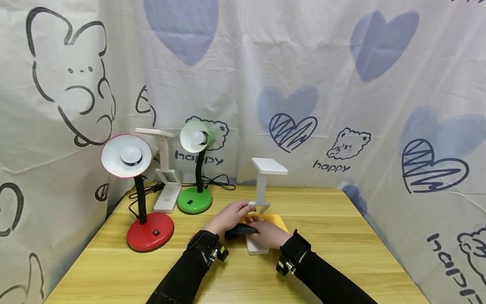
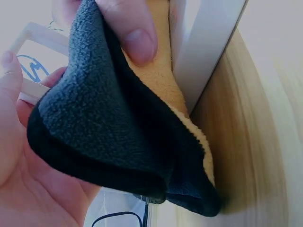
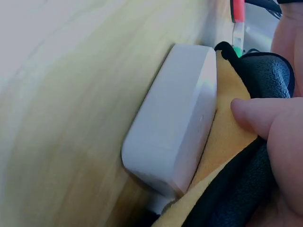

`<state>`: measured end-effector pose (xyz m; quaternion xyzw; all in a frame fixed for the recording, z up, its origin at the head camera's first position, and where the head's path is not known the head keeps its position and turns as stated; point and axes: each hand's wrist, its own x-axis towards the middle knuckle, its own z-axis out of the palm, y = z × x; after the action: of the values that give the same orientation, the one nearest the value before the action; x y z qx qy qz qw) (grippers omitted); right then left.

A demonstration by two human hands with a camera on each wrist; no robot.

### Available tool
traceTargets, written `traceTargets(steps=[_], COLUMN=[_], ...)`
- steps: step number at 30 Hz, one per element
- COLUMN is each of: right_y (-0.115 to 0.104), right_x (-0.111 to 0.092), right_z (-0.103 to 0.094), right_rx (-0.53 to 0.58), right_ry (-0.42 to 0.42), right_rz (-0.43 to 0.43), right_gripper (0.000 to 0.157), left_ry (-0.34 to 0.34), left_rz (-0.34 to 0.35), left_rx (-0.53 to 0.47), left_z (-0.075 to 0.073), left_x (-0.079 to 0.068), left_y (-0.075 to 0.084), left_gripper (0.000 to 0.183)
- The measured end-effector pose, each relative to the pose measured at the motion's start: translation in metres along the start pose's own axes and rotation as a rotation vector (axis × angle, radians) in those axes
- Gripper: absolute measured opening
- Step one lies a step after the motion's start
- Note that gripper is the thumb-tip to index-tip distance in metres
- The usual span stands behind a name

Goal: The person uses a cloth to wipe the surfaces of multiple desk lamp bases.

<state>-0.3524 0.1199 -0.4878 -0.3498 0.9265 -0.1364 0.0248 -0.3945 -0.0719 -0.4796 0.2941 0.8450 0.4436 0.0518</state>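
A white desk lamp [image 1: 269, 166] stands at the middle of the table, its base [image 3: 163, 111] partly covered by a two-sided cloth [image 1: 279, 220], yellow on one face and dark grey on the other. My left hand [image 1: 232, 216] grips the lamp's folding bracket [image 2: 45, 38] near the hinge. My right hand [image 1: 267, 234] holds the cloth against the top of the base. In the right wrist view its thumb [image 3: 255, 113] presses on the yellow face. A loose grey flap of cloth [image 2: 94, 109] hangs between the two hands. The cloth hides some right fingertips.
To the left stand a red lamp [image 1: 149, 232], a green lamp [image 1: 195, 200] and another white lamp [image 1: 167, 198]. Black cords [image 1: 220, 182] lie behind them. A printed curtain [image 1: 243, 84] borders the wooden table [image 1: 341, 253] at the back and sides.
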Motion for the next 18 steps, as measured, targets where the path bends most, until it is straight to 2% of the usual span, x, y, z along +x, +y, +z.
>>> traceTargets(steps=[5, 10, 18], right_y=[-0.004, -0.013, -0.031], right_x=[-0.008, -0.023, -0.050], right_z=[0.004, 0.004, 0.001], right_rx=[0.015, 0.008, 0.031], right_ry=[0.000, -0.035, -0.072], right_rz=[0.006, 0.027, 0.018], right_gripper=[0.046, 0.044, 0.043], left_ry=[0.009, 0.005, -0.018], left_rz=[-0.002, -0.012, -0.022], left_rx=[0.000, 0.007, -0.080], left_z=[0.000, 0.001, 0.003], left_x=[-0.001, -0.001, -0.001], left_y=[0.002, 0.005, 0.001], left_gripper=[0.043, 0.038, 0.044])
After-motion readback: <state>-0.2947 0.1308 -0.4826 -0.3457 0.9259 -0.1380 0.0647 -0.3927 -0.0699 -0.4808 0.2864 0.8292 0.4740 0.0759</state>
